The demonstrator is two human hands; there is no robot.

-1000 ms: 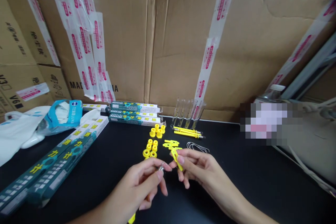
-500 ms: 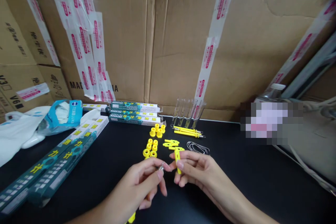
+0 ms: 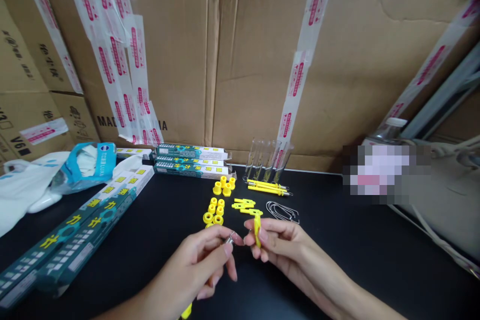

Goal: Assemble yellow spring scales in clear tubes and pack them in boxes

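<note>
Between thumb and forefinger, my left hand (image 3: 206, 260) pinches a small metal spring end (image 3: 230, 240) with a thin wire loop at its tip. A yellow piece (image 3: 186, 311) sticks out below that palm; whether it joins the spring is hidden by the hand. My right hand (image 3: 285, 242) grips a slim yellow plastic clip (image 3: 257, 230) upright, turned nearly edge-on. A short gap separates the clip from the spring. Just beyond the right fingers lie similar flat yellow clips (image 3: 243, 204). Several wire hooks (image 3: 281, 211) rest to their right.
Yellow collars and rings (image 3: 217, 219) stand beyond my left hand. Yellow rods with springs (image 3: 268, 188) lie before clear tubes (image 3: 264, 162). Printed boxes (image 3: 191, 166) are stacked at the back, with long ones (image 3: 90, 225) at left beside a blue bag (image 3: 90, 162). Cardboard (image 3: 247, 60) walls the table.
The yellow clip has turned more edge-on in my right fingers and shifted slightly right, away from the spring. My left hand has hardly moved.
</note>
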